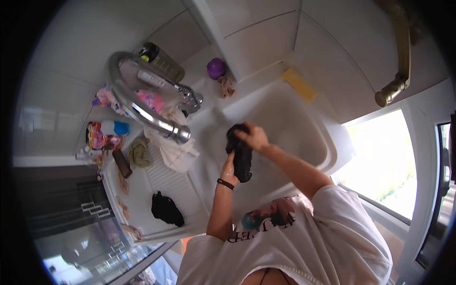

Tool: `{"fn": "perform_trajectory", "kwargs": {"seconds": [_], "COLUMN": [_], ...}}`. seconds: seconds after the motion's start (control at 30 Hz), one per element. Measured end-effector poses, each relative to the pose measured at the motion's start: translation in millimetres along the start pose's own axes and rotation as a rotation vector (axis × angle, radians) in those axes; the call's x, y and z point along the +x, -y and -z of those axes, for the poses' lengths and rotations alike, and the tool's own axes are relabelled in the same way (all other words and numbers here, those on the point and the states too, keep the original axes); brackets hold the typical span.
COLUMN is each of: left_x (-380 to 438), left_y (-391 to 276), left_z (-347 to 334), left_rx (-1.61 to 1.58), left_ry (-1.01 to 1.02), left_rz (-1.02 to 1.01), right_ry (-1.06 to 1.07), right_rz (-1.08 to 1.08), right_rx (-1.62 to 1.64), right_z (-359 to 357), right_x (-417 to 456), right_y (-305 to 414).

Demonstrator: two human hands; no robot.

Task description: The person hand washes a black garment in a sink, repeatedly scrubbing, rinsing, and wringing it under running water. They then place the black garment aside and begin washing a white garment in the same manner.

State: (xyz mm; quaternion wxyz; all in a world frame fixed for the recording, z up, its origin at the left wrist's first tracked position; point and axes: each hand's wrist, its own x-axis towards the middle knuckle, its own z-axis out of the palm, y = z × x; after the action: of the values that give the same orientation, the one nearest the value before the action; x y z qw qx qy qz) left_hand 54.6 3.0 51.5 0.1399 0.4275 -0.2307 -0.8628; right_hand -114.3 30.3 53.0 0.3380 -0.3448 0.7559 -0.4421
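A wet, bunched black cloth item (243,162) is held over the basin of a white sink (285,131). My left hand (229,169), with a dark band at the wrist, grips its side nearer to me. At its far end my right hand (253,136) is closed around the fabric, slightly blurred. Left of my hands, the curved chrome faucet (149,119) arches over the sink's edge. A second black cloth (167,209) lies on the ribbed drainboard (178,185), and a white cloth (174,153) is heaped below the faucet spout.
A yellow bar (300,84) lies on the far rim. Behind the basin are a purple ball-shaped item (216,68), a crumpled brownish cloth (226,87) and a dark bottle (164,62). A green cloth (139,152) and a brown block (122,163) are at left; an open window is right.
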Motion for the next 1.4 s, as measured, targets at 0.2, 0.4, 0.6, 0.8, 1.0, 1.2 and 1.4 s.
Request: {"fn": "perform_trajectory", "kwargs": {"seconds": [0.2, 0.4, 0.6, 0.8, 1.0, 1.2, 1.4], "left_x": [-27, -27, -48, -60, -56, -62, -71], "left_y": [-34, -30, -52, -47, -34, -43, -51], "left_z": [-20, -29, -33, -28, -2, -1, -7], "left_rx": [0.08, 0.324, 0.676, 1.578, 1.688, 1.269, 1.339], "left_ry": [-0.012, 0.013, 0.277, -0.051, -0.249, 0.092, -0.015], "left_rz": [-0.01, 0.031, -0.028, -0.29, -0.552, -0.478, -0.372], "right_ry": [0.015, 0.299, 0.432, 0.281, 0.288, 0.25, 0.399], "right_rz": [-0.023, 0.397, 0.238, 0.343, 0.026, 0.12, 0.157], "right_rx": [-0.414, -0.053, 0.116, 0.162, 0.574, 0.38, 0.089], "right_z": [44, 41, 54, 58, 65, 85, 100], "right_x": [-35, -72, -61, -73, -79, -73, -81], "right_y": [-14, 1, -2, 1, 26, 43, 60]}}
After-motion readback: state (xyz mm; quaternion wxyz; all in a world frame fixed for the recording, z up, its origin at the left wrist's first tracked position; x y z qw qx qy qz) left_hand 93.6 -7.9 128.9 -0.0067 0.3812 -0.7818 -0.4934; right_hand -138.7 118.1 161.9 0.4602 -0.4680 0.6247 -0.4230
